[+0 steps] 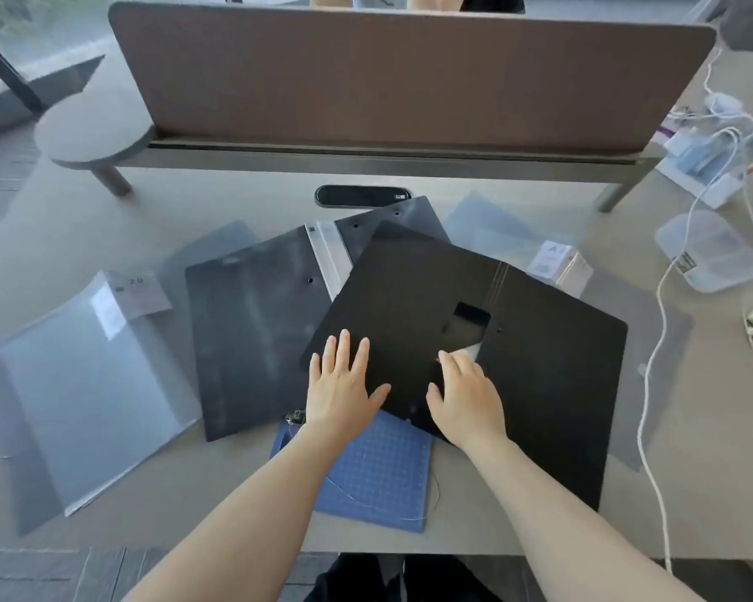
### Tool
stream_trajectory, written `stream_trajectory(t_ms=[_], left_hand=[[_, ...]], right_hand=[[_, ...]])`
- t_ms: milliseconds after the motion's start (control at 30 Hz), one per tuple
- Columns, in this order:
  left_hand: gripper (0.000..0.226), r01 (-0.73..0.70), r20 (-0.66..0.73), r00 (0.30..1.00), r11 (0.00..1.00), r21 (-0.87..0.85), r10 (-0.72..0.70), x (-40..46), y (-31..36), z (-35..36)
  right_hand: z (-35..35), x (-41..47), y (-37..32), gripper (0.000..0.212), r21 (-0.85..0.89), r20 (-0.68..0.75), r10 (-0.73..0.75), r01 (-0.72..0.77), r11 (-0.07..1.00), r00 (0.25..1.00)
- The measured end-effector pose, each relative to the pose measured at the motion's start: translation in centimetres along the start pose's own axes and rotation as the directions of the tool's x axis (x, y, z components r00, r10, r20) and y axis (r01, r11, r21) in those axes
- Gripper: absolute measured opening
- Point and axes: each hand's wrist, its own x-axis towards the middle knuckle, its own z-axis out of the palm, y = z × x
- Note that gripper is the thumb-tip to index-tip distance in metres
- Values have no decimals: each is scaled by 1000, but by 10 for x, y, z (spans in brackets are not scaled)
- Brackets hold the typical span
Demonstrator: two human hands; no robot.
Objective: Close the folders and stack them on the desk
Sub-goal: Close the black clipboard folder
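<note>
A black folder [540,341] lies spread open and flat at the middle of the desk, tilted to the right. My left hand [344,384] rests flat on its left cover with fingers spread. My right hand [466,397] sits on the same cover near the spine, fingertips on a small pale flap beside a shiny pocket. A second dark folder [253,332] lies open to the left, partly under the black one. A clear folder [92,384] lies at the far left. Another clear folder [496,236] lies behind and under the black one on the right.
A blue cutting mat [379,475] lies at the desk's front edge, partly under the black folder. A brown divider panel [409,76] stands at the back. A white cable [657,341], a clear plastic box [713,249] and chargers crowd the right side. A round stool [92,132] stands back left.
</note>
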Motion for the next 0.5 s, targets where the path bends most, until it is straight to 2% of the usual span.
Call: stream_trajectory(t_ms=[500], left_hand=[[82,47,64,997,997,61,-51,8,4,12]], right_hand=[[4,16,22,40,84,111,88,-98,992,990]])
